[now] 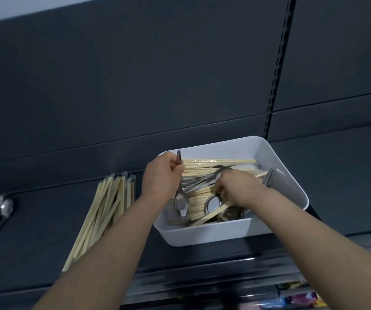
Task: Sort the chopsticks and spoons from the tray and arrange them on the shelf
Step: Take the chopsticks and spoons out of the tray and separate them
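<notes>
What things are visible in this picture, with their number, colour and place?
shelf: one, dark grey, underneath
tray: one, white, on the shelf, centre
tray chopsticks: many, pale wood, inside the tray
tray spoons: several, silver, among those chopsticks
sorted chopsticks: one pile, pale wood, shelf, left of tray
sorted spoons: a few, silver, far left on the shelf
left hand: one, gripping tray spoons by the handle
right hand: one, in the tray on the chopsticks; grip unclear

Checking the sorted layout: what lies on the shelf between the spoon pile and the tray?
A loose pile of chopsticks, in the head view, between the spoons and the tray.
</notes>
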The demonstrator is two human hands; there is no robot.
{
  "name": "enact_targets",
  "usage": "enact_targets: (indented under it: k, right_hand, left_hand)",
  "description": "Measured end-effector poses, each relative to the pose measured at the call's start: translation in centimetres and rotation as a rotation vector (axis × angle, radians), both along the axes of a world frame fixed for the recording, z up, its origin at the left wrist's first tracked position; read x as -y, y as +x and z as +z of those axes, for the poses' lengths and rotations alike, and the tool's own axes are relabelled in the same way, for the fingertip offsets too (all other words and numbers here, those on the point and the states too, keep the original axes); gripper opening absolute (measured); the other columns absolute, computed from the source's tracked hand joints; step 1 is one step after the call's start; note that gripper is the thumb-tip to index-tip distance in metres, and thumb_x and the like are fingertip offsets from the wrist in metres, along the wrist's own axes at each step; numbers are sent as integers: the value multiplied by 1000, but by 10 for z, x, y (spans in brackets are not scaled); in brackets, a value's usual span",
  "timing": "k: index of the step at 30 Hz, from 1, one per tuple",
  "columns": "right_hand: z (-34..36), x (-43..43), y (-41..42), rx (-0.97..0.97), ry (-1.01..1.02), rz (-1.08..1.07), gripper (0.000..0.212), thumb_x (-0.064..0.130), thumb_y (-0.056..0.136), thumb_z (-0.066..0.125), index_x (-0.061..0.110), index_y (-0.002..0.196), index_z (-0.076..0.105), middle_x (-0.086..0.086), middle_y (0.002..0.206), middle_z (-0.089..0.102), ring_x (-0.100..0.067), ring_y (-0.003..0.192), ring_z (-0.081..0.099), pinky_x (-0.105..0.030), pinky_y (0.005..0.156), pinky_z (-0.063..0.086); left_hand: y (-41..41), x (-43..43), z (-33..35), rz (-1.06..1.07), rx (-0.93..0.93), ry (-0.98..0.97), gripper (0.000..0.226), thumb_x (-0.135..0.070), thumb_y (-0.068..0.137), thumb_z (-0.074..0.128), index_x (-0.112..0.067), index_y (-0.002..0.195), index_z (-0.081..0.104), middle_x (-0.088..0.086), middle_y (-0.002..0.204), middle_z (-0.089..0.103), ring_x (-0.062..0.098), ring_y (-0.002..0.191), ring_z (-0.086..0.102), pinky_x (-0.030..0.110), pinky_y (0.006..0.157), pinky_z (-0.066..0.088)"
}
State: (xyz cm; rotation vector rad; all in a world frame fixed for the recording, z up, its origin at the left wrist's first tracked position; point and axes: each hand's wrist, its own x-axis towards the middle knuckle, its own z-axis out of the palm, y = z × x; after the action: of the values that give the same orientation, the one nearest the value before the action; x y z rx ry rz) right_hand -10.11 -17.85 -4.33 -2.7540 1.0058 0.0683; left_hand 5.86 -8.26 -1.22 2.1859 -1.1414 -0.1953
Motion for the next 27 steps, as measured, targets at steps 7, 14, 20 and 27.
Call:
enact_targets:
  k: [7, 14, 20, 27]
  right_hand:
    - [10, 11, 4, 38, -26, 111, 8, 30, 81, 68, 28, 81, 60, 3, 102, 63, -23, 103, 57, -27, 73, 40]
    - [35, 0, 35, 178, -151, -7, 14, 35, 91, 55, 24, 82, 57, -1, 94, 66, -27, 93, 59, -29, 65, 32]
    - [60, -36, 93, 277, -36, -54, 29, 35, 95, 50, 19, 71, 50, -6, 87, 66, -32, 84, 56, -32, 66, 38]
    - [42, -149, 237, 353, 426, 67, 30, 11, 93, 43, 22, 108, 66, -8, 105, 63, -27, 100, 59, -32, 81, 45]
  left_hand:
    - [4, -10, 1, 131, -49, -158, 20, -27, 95, 59, -20, 76, 56, -2, 77, 63, 19, 75, 63, 33, 69, 52]
    - [28, -28, 9, 293, -211, -354, 17, -24, 91, 59, -21, 75, 57, 1, 72, 68, 22, 68, 69, 44, 70, 59]
    - [74, -79, 10, 448, -485, -622, 9, -10, 96, 53, -5, 89, 57, 12, 76, 67, 18, 59, 67, 31, 55, 57]
    - [191, -184, -21, 634, -666, -640, 15, -7, 97, 47, -13, 87, 57, 11, 83, 67, 17, 65, 65, 29, 56, 53]
